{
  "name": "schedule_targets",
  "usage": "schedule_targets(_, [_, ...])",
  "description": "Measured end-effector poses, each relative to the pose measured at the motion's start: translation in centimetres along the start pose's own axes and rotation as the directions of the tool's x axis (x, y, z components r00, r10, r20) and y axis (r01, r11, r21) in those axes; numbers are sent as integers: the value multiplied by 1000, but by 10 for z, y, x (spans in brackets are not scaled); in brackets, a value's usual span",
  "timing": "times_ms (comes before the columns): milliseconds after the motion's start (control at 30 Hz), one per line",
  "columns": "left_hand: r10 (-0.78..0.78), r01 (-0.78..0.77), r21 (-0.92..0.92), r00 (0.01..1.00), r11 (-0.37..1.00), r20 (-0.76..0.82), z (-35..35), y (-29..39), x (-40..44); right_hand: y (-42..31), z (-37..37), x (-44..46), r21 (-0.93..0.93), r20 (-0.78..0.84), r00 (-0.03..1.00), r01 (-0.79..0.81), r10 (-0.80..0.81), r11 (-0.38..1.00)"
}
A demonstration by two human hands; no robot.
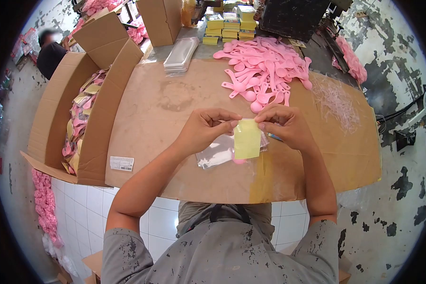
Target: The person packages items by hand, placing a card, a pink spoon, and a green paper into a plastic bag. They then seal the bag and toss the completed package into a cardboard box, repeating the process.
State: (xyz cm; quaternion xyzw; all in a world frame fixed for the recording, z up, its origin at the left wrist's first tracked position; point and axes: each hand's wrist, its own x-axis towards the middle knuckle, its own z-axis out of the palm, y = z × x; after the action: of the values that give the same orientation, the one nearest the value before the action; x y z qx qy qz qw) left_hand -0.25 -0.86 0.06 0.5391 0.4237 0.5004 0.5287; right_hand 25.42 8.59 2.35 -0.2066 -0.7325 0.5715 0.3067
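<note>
Above the cardboard-covered table, my left hand (208,130) and my right hand (286,127) face each other, fingers pinched. Between them they hold the top corners of a small clear bag with a yellow card (247,139) in it. A bit of pink plastic (240,161) shows below the card's lower edge; whether it is inside the bag I cannot tell. Under my hands lies a stack of clear plastic bags (215,154), partly covered. A blue-edged card peeks out beneath my right hand. Just beyond my fingers begins a heap of pink measuring spoons (270,66).
At left stands an open carton (92,146) of packed pink and yellow pieces. Clear plastic trays (181,56) and stacked yellow cards (222,26) sit at the back. Clear plastic strips (338,102) lie at right. A person (52,57) is at far left.
</note>
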Motion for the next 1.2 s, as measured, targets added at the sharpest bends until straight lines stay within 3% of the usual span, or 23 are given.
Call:
schedule_targets(567, [-6,5,53,1000,999,28,-1,5,0,-8,9,-1,85,25,1000,-17,15,996])
schedule_targets(767, [50,-50,52,999,997,2,-5,11,-1,1,8,-4,24,161,976,-155,150,988])
schedule_targets(833, [109,-109,38,994,993,3,-5,10,1,3,4,-2,32,145,978,-158,151,987])
schedule_targets(933, [169,-187,-198,980,962,-105,11,15,2,-8,8,0,56,96,982,-170,164,984])
schedule_targets(1033, [108,-109,104,994,989,12,2,9,-2,-21,12,1,96,54,995,-88,83,991])
schedule_targets(1133, [-62,59,23,983,998,171,-15,25,-3,-28,2,2,38,-44,999,-26,28,999])
schedule_targets(1167, [2,-4,28,997,1000,75,-24,30,-4,-30,-7,2,1,-86,996,-18,18,1000])
schedule_targets(1200, [66,-66,38,998,997,-21,-35,34,-4,-28,-19,1,-162,-143,990,-12,-11,987])
